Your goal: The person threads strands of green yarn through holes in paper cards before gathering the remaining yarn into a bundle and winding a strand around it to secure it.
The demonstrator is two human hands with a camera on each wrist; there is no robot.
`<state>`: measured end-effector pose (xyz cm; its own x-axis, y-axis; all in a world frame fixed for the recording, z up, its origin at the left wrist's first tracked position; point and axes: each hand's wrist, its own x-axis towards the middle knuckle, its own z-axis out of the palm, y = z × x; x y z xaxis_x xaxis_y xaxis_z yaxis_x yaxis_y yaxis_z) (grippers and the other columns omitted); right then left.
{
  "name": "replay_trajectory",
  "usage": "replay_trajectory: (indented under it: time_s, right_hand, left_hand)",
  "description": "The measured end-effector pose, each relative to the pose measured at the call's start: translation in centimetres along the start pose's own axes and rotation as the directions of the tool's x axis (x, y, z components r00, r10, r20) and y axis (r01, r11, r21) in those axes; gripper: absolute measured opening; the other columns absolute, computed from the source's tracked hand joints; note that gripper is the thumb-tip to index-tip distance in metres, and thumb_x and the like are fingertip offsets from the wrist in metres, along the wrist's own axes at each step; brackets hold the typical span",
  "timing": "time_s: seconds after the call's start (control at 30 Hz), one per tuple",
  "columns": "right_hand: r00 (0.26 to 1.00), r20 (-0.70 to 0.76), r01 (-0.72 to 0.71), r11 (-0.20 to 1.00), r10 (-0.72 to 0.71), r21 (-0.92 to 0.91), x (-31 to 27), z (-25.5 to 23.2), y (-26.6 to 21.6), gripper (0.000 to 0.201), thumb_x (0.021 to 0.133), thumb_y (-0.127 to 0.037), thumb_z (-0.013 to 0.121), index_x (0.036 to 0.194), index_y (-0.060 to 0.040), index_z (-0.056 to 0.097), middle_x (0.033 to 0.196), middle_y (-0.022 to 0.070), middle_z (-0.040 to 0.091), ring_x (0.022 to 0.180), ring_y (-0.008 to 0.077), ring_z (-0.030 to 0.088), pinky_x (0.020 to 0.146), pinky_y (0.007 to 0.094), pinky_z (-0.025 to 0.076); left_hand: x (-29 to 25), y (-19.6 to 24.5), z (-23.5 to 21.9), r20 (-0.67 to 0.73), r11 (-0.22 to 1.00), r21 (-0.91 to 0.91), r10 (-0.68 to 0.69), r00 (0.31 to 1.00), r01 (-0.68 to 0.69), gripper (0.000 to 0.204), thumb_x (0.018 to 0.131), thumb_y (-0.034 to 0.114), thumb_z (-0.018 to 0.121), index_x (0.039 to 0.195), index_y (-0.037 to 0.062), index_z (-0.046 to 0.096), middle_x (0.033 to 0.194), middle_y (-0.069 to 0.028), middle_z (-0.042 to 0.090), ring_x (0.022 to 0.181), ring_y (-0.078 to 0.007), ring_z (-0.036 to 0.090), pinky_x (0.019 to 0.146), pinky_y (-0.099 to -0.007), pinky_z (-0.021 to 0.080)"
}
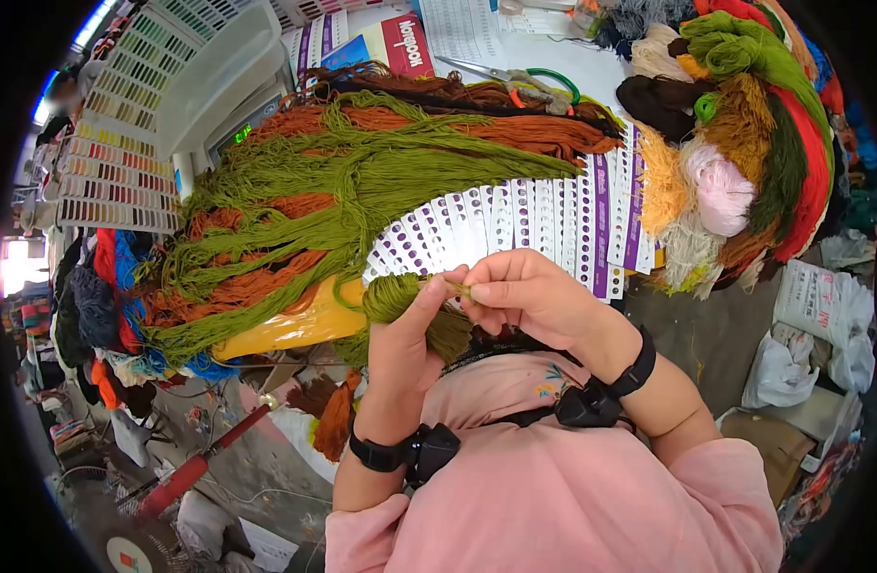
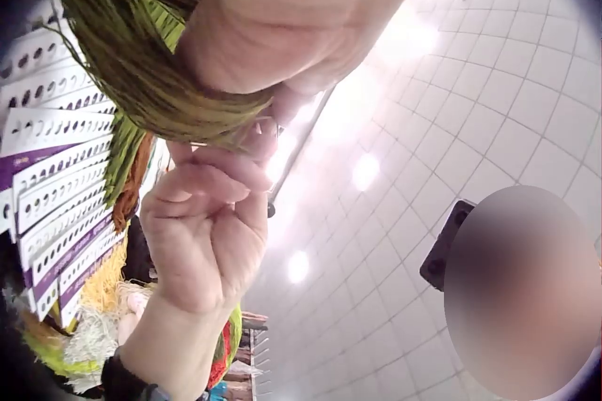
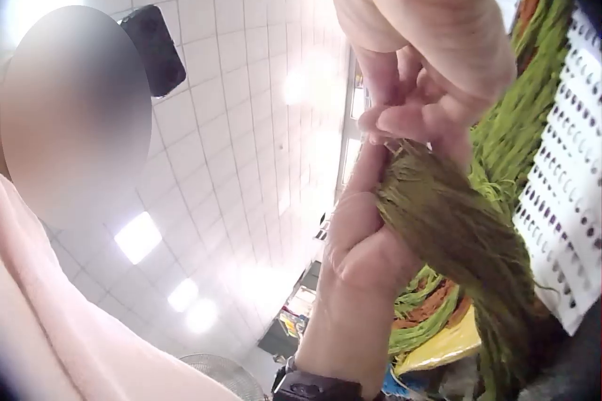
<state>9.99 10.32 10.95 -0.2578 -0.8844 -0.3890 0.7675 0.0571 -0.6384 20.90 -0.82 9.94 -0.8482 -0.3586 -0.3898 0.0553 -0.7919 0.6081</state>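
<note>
A looped skein of olive-green thread (image 1: 389,298) hangs from my left hand (image 1: 408,334), which grips it between thumb and fingers. My right hand (image 1: 529,294) meets the left fingertips and pinches at the thread near the skein's end. In the left wrist view the skein (image 2: 141,72) bends round below the left thumb, with the right hand's fingers (image 2: 212,180) curled close beneath. The right wrist view has the skein's (image 3: 461,222) loose strands hanging down over the left palm. Behind both hands, long green hanks (image 1: 419,158) and rust-orange hanks (image 1: 543,136) lie spread on the table.
White sample cards with dark dots (image 1: 543,224) fan out beyond my hands. Scissors with a green handle (image 1: 564,80) lie behind the hanks. A scale with a plastic tray (image 1: 223,86) stands at the back left. Coloured yarn (image 1: 720,196) is heaped at right; a yellow bag (image 1: 295,325) lies at left.
</note>
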Motion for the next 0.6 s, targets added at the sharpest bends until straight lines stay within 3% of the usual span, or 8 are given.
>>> replay_trajectory:
  time_s: [0.07, 0.1, 0.2, 0.27, 0.37, 0.47, 0.6]
  right_hand:
    - [1.0, 0.002, 0.019, 0.998, -0.019, -0.064, -0.1, 0.0, 0.1, 0.013, 0.079, -0.01, 0.053, 0.084, 0.0018, 0.056, 0.074, 0.0042, 0.057, 0.049, 0.0045, 0.042, 0.048, 0.0161, 0.037]
    - [1.0, 0.003, 0.028, 0.995, -0.027, -0.095, -0.2, 0.0, 0.2, 0.014, 0.079, -0.011, 0.053, 0.084, 0.0013, 0.056, 0.072, 0.003, 0.056, 0.048, 0.0039, 0.04, 0.047, 0.0159, 0.035]
    - [0.993, -0.11, -0.022, 0.984, 0.042, 0.179, -0.2, -0.2, 0.2, 0.012, 0.079, -0.012, 0.053, 0.082, -0.0003, 0.057, 0.068, -0.0001, 0.054, 0.048, 0.0021, 0.036, 0.046, 0.0159, 0.032]
    - [0.993, -0.108, -0.026, 0.991, 0.04, 0.133, -0.1, 0.0, 0.3, 0.012, 0.078, -0.012, 0.054, 0.081, -0.0012, 0.057, 0.065, -0.0013, 0.053, 0.048, 0.0011, 0.036, 0.044, 0.0156, 0.031]
    - [0.991, -0.127, -0.041, 0.997, 0.032, -0.07, 0.0, 1.0, 0.1, 0.011, 0.077, -0.013, 0.056, 0.077, -0.002, 0.058, 0.061, -0.0023, 0.051, 0.047, 0.0008, 0.037, 0.042, 0.0154, 0.029]
    - [0.985, -0.171, -0.047, 0.979, 0.013, -0.197, 0.5, 1.6, 0.4, 0.012, 0.075, -0.014, 0.058, 0.073, -0.0021, 0.059, 0.058, -0.0023, 0.051, 0.047, 0.0015, 0.038, 0.04, 0.0155, 0.027]
    - [0.979, -0.202, -0.052, 0.98, 0.012, -0.19, 0.6, 1.7, 0.6, 0.011, 0.074, -0.012, 0.058, 0.07, -0.0016, 0.06, 0.06, -0.0012, 0.052, 0.048, 0.0026, 0.04, 0.039, 0.0159, 0.026]
  left_hand:
    - [0.0, -0.5, 0.0, -0.109, 0.996, 0.064, 0.069, 0.992, -0.062, 0.028, 0.085, 0.016, 0.045, 0.099, -0.0069, 0.053, 0.09, -0.0152, 0.057, 0.077, -0.0185, 0.055, 0.069, -0.0311, 0.047]
    - [-0.1, -0.4, 0.0, -0.052, 0.999, 0.019, 0.035, 0.998, -0.034, 0.03, 0.086, 0.018, 0.042, 0.101, -0.0066, 0.051, 0.093, -0.0154, 0.056, 0.079, -0.0186, 0.055, 0.071, -0.0314, 0.047]
    - [-0.3, -0.1, 0.1, 0.069, 0.995, -0.097, -0.03, 0.997, 0.037, 0.039, 0.089, 0.025, 0.034, 0.109, -0.0059, 0.045, 0.103, -0.0158, 0.052, 0.088, -0.0191, 0.053, 0.076, -0.0321, 0.045]
    - [-0.3, -0.2, 0.1, 0.07, 0.987, -0.153, -0.038, 0.997, 0.048, 0.043, 0.09, 0.028, 0.028, 0.114, -0.006, 0.041, 0.111, -0.0157, 0.048, 0.094, -0.0193, 0.051, 0.081, -0.0327, 0.043]
    - [-0.3, -0.3, 0.0, 0.111, 0.999, -0.022, -0.027, 0.993, 0.03, 0.044, 0.09, 0.028, 0.029, 0.116, -0.0067, 0.038, 0.119, -0.0152, 0.041, 0.101, -0.0192, 0.048, 0.084, -0.033, 0.041]
    - [-0.3, -0.6, 0.3, 0.132, 0.986, 0.162, 0.029, 0.991, -0.05, 0.056, 0.089, 0.038, 0.028, 0.118, -0.009, 0.034, 0.109, -0.0159, 0.048, 0.098, -0.019, 0.049, 0.082, -0.0306, 0.041]
    - [-0.5, -0.3, 0.5, 0.138, 0.996, 0.087, 0.016, 0.99, -0.028, 0.055, 0.089, 0.036, 0.028, 0.118, -0.0091, 0.034, 0.109, -0.0166, 0.047, 0.098, -0.02, 0.049, 0.083, -0.0317, 0.041]
